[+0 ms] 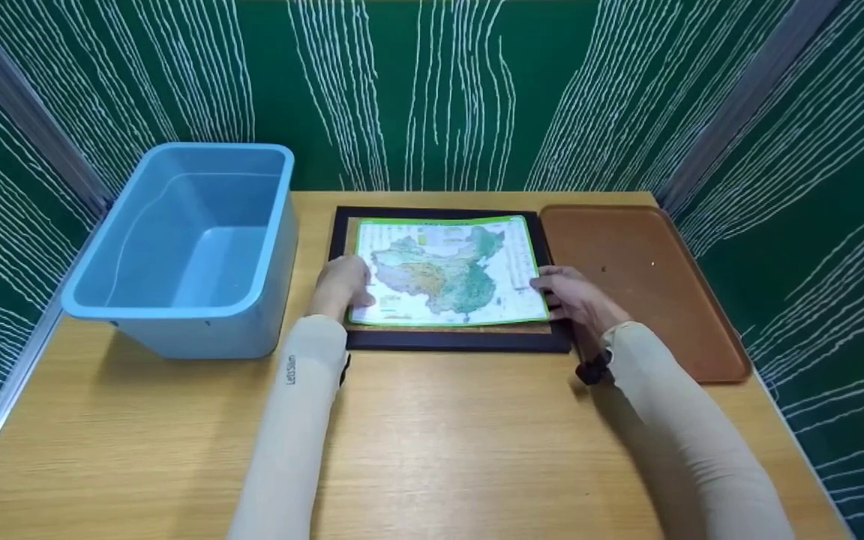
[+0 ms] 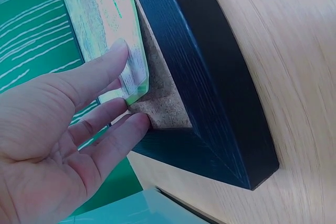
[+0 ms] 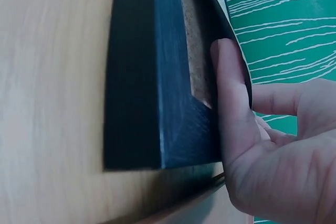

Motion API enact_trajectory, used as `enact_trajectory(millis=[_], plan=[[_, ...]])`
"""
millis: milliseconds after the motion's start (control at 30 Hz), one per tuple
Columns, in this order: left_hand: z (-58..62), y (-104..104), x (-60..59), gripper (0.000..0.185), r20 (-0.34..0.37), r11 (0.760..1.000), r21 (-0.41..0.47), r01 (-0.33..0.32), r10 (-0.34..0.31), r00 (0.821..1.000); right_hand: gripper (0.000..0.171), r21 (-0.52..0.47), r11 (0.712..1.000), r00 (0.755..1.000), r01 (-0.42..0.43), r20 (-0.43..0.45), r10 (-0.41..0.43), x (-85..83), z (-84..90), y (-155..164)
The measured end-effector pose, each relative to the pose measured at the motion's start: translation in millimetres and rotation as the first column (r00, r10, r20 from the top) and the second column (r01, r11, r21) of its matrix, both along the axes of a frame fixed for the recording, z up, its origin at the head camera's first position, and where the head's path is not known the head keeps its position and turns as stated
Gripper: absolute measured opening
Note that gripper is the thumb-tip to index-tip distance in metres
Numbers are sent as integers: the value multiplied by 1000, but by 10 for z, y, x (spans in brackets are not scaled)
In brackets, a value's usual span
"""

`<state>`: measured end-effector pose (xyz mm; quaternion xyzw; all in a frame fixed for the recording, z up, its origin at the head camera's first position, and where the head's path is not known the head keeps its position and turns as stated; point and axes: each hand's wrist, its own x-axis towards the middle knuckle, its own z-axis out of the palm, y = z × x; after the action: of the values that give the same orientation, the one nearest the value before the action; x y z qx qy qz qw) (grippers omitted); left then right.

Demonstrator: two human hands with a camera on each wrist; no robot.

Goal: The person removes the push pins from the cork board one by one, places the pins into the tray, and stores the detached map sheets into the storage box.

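A printed map sheet (image 1: pixel 439 270) with a green border lies over a dark picture frame (image 1: pixel 454 342), between both hands. My left hand (image 1: pixel 342 283) pinches the sheet's left edge, its thumb (image 2: pixel 113 59) on the printed face and the other fingers at the corner and frame edge. On the opposite side, my right hand (image 1: pixel 574 296) pinches the right edge; one finger (image 3: pixel 231 72) reaches under the raised sheet. Brown, cork-like backing (image 2: pixel 168 103) shows inside the frame, mostly hidden by the map.
A deep blue plastic bin (image 1: pixel 274 247) stands on the left of the wooden table (image 1: pixel 462 435). Right of the frame lies a brown tray (image 1: pixel 649 285), partly behind the right hand. Green walls with white lines (image 1: pixel 462 97) enclose the back and sides.
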<state>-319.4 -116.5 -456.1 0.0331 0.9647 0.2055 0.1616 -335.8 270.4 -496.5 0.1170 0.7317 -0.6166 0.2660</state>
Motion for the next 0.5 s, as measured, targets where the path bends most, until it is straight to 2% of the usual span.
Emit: enact_trajectory(millis=[267, 400, 500], plan=[[-5, -7, -7, 34, 4, 1000, 13, 3, -3, 1000, 26, 51, 998, 1000, -19, -19, 20, 16, 2, 13], [-28, -25, -18, 34, -22, 998, -35, 45, -46, 999, 24, 35, 999, 998, -39, -40, 41, 26, -9, 23], [-51, -36, -9, 34, -34, 998, -31, 52, -53, 998, 18, 16, 999, 998, -37, -48, 38, 35, -13, 34]])
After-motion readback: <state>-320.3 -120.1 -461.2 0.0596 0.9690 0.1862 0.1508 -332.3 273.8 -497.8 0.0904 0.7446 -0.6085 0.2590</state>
